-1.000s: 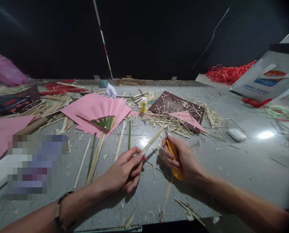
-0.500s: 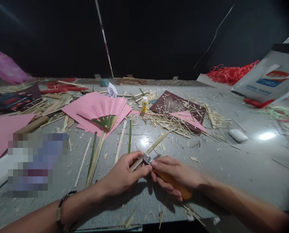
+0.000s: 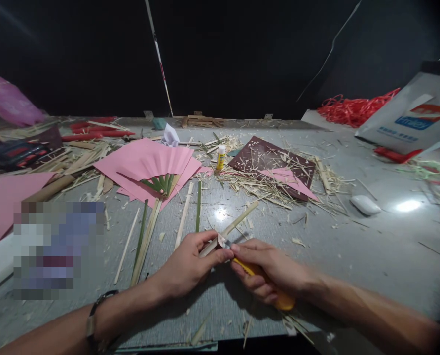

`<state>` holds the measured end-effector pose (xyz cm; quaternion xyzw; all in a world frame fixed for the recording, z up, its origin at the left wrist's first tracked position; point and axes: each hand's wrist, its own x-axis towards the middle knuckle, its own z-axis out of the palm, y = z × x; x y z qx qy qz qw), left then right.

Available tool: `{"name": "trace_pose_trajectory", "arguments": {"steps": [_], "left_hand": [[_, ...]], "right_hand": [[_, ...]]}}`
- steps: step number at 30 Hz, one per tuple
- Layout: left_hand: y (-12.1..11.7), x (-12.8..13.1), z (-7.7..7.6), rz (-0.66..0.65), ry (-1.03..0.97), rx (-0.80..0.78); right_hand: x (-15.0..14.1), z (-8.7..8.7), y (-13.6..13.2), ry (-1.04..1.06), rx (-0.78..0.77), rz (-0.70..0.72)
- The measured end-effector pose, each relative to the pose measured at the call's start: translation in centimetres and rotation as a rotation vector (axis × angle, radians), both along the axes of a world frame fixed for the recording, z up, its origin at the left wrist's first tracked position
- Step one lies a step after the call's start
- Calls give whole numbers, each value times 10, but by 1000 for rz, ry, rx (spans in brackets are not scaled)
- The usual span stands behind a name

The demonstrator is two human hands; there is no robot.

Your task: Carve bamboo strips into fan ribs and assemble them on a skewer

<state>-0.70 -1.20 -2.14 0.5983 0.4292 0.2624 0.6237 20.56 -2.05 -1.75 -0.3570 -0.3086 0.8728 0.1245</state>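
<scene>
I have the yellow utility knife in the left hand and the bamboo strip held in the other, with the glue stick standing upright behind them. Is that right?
Not quite: the head view shows the yellow utility knife in the right hand and the bamboo strip in the left. The glue stick does stand upright behind them.

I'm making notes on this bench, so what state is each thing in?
Yellow knife: blade out, in right hand
Thin strip: in left hand, against the blade
Pink fan: spread open
Glue stick: capped, upright
White paper: crumpled
Red ribbon: tangled
Brown sheet: strewn with shavings
</scene>
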Motion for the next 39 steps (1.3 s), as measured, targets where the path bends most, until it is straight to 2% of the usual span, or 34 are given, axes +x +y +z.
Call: {"name": "trace_pose_trajectory", "arguments": {"steps": [8,13,15,18,20,22,24,27,29,33,39], "left_hand": [[-2,4,-3,33,-47,-24],[-2,8,-3,83,4,36],[-5,6,-3,107,-3,5],[-9,3,-5,136,-28,-51],[-10,2,-7,126,-60,-84],[-9,1,-7,114,-79,-87],[-7,1,-5,98,-59,-59],[-4,1,1,36,-1,-1],[-4,1,5,-3,30,50],[-7,0,5,-46,83,89],[-11,0,1,-49,121,147]], "right_hand": [[-11,-7,-16,-128,275,-177],[-16,-8,-12,-145,292,-311],[0,-4,5,-152,320,-474],[41,8,38,-147,444,-843],[62,15,51,-81,518,-951],[66,18,49,-37,553,-883],[54,17,36,-27,524,-640],[27,11,10,-23,379,-244],[13,8,-1,-34,302,-92],[8,6,-2,-56,184,62],[11,2,4,-1,36,97]]}}
